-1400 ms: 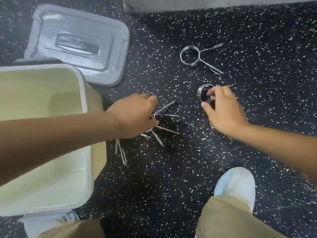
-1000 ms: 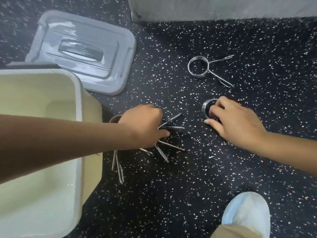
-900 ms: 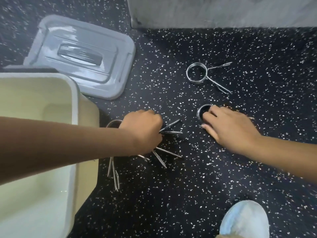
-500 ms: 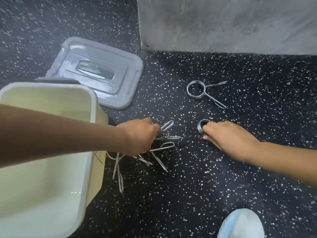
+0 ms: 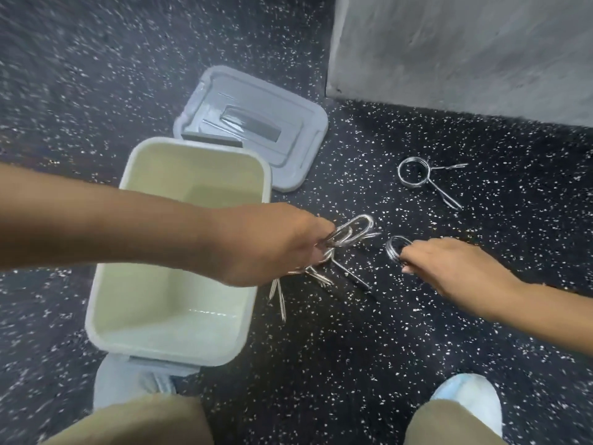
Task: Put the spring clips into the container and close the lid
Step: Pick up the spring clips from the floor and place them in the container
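Note:
My left hand (image 5: 276, 242) grips a bunch of several metal spring clips (image 5: 349, 232) just right of the cream container (image 5: 106, 277), lifted off the speckled floor. My right hand (image 5: 449, 268) is closed on one spring clip (image 5: 394, 247) whose coil sticks out past my fingers. Another spring clip (image 5: 417, 175) lies alone on the floor further back. The container stands open and looks empty. Its grey lid (image 5: 295, 149) lies flat on the floor behind it.
A grey concrete block or wall base (image 5: 465, 49) stands at the back right. My two shoes (image 5: 471, 399) and trouser legs are at the bottom of the view, the left shoe (image 5: 122, 380) touching the container's near side.
My left hand has gathered the clips and lifted them. My right hand has closed on its clip. The view has pulled back and shifted, showing the whole container.

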### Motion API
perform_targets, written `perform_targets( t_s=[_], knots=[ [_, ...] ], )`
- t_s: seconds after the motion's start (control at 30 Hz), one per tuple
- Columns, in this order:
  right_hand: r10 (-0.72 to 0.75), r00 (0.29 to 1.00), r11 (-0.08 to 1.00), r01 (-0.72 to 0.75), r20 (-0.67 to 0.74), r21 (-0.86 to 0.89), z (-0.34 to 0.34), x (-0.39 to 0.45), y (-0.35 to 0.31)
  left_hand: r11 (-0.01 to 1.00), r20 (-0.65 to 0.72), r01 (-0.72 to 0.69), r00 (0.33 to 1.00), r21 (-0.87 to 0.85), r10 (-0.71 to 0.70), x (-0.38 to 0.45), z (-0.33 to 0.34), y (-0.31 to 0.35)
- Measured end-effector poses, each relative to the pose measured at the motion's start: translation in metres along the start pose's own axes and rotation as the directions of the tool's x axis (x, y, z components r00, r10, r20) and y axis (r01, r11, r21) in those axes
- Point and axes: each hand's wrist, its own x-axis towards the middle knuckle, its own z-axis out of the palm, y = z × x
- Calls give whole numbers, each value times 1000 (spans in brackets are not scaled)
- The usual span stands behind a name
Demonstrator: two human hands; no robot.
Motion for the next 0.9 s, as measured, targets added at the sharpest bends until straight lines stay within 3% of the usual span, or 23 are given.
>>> perform_targets(
  t_s=[0.17,0.23,0.4,0.5,0.67,0.9],
  knots=[
    [-43,996,999,43,-82,9,-18,12,-17,996,-277,18,960,-90,-43,-58,5,-23],
    [-67,989,997,70,-133,21,-24,14,-25,1000,-402,25,915,-19,-31,-81,16,-34],
    [-97,964,995,98,-247,-11,-40,18,-42,951,-422,127,907,280,3,-119,50,-62],
    [-97,953,995,97,-287,-18,-46,23,-48,882,-363,175,932,437,-5,-117,75,-82],
    [-83,946,995,94,-314,20,-55,37,-67,816,-148,241,970,526,-192,-89,99,-111],
    [-92,931,989,126,-352,74,-73,57,-92,683,103,46,979,729,-175,-47,111,-131]
  ],
)
